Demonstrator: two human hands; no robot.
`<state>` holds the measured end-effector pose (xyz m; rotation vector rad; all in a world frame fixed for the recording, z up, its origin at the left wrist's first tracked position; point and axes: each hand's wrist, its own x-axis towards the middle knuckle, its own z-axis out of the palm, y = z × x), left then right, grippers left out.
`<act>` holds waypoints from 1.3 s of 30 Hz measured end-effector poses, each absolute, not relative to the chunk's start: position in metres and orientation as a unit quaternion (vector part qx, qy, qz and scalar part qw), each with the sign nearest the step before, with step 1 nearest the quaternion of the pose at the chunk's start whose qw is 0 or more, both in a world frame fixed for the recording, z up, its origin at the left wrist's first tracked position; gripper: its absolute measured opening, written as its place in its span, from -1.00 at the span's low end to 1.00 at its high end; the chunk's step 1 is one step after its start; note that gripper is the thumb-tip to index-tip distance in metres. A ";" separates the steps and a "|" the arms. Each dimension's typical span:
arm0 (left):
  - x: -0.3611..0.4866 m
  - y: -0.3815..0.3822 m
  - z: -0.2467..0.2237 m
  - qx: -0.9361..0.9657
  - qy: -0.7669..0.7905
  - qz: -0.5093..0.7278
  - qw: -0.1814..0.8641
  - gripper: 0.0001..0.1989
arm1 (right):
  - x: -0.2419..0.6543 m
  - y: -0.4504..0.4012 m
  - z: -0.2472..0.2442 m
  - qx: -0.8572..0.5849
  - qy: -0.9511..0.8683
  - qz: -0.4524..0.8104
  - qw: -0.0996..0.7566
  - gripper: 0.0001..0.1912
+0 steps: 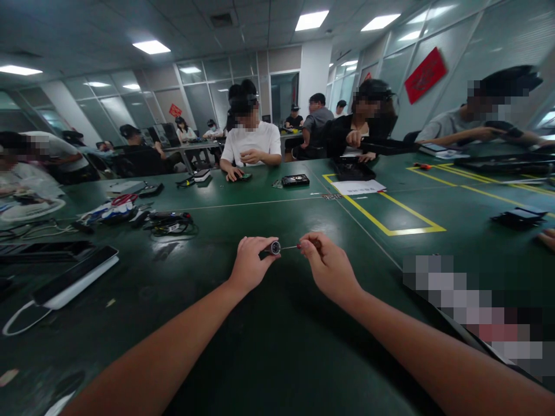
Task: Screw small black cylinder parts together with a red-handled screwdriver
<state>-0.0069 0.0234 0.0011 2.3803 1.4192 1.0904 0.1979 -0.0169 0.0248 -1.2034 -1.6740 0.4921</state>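
Note:
My left hand is closed around a small dark cylinder. Its round end, with a pale rim, faces right and towards me. In my right hand is a thin screwdriver with a red part at my fingertips and a metal shaft. The shaft points left, and its tip is at or very near the cylinder's round end; whether it touches cannot be made out. Most of the screwdriver's handle is hidden by my fingers. Both hands are held over the green table.
At left lie a black-and-white power strip with a white cord and a cable bundle. Ahead are a black device, a paper sheet and yellow tape. Co-workers sit across the table; one person handles a small board.

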 end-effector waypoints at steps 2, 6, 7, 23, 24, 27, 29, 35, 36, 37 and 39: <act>-0.007 0.023 0.001 0.797 0.472 0.370 0.076 -0.64 | 0.198 -0.016 0.024 -0.498 -0.682 0.208 0.494 -0.78; -0.006 0.023 0.000 0.800 0.464 0.374 0.073 -0.64 | 0.198 -0.014 0.023 -0.513 -0.659 0.223 0.503 -0.77; -0.006 0.023 0.000 0.799 0.466 0.373 0.073 -0.63 | 0.197 -0.014 0.023 -0.513 -0.660 0.220 0.502 -0.77; -0.005 0.021 0.001 0.785 0.499 0.354 0.094 -0.61 | 0.200 -0.020 0.032 -0.503 -0.670 0.154 0.524 -0.76; -0.005 0.021 0.001 0.785 0.500 0.352 0.095 -0.61 | 0.200 -0.021 0.032 -0.500 -0.678 0.154 0.516 -0.77; -0.005 0.021 0.001 0.789 0.498 0.347 0.095 -0.61 | 0.199 -0.021 0.032 -0.507 -0.691 0.149 0.493 -0.79; -0.006 0.021 0.000 0.790 0.497 0.345 0.095 -0.60 | 0.200 -0.021 0.033 -0.517 -0.689 0.141 0.487 -0.79; -0.007 0.024 0.000 0.786 0.510 0.336 0.101 -0.59 | 0.201 -0.019 0.034 -0.532 -0.681 0.120 0.489 -0.78; -0.008 0.024 -0.001 0.786 0.511 0.334 0.102 -0.59 | 0.202 -0.019 0.034 -0.535 -0.680 0.118 0.487 -0.77; -0.008 0.024 -0.001 0.786 0.511 0.331 0.104 -0.59 | 0.202 -0.019 0.034 -0.537 -0.680 0.117 0.485 -0.77; -0.009 0.025 -0.002 0.787 0.510 0.329 0.109 -0.59 | 0.203 -0.018 0.034 -0.541 -0.680 0.117 0.481 -0.76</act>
